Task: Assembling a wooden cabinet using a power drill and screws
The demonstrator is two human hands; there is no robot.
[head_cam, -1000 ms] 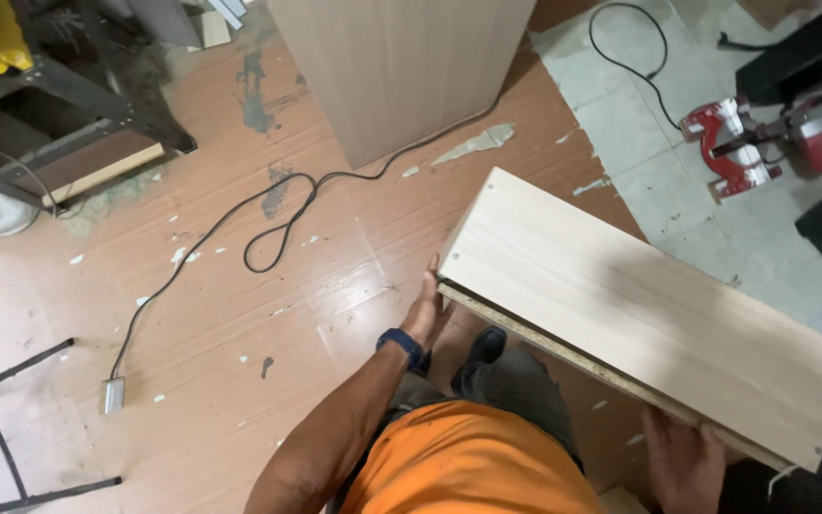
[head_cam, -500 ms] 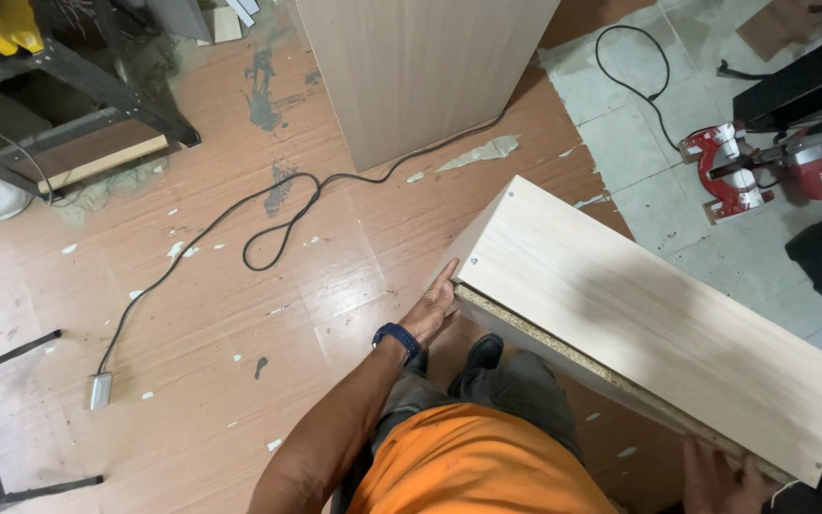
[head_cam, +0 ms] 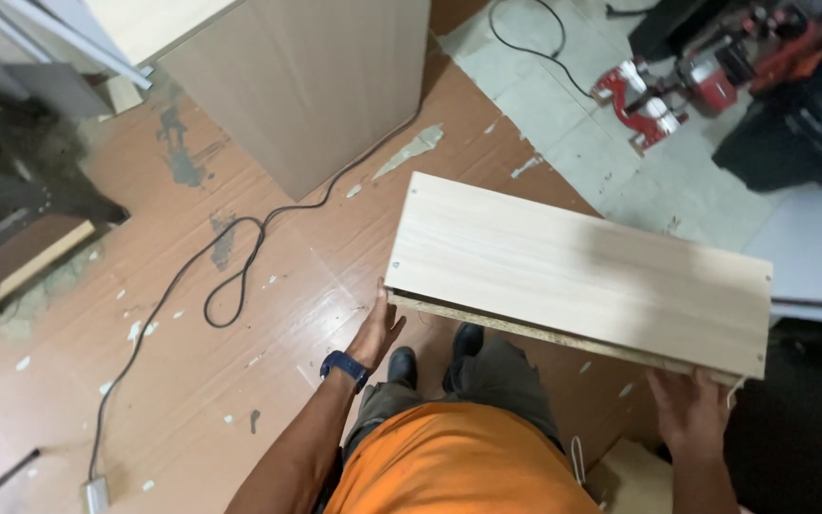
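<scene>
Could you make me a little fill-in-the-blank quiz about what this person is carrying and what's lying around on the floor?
1. Both hands hold up a long, pale ____ panel, the left hand under one end and the right hand under the other.
2. The strap on the left wrist is dark ____.
3. A black ____ loops across the brown floor.
4. The person's shirt is ____.

Missing words: wooden; blue; cable; orange
</scene>
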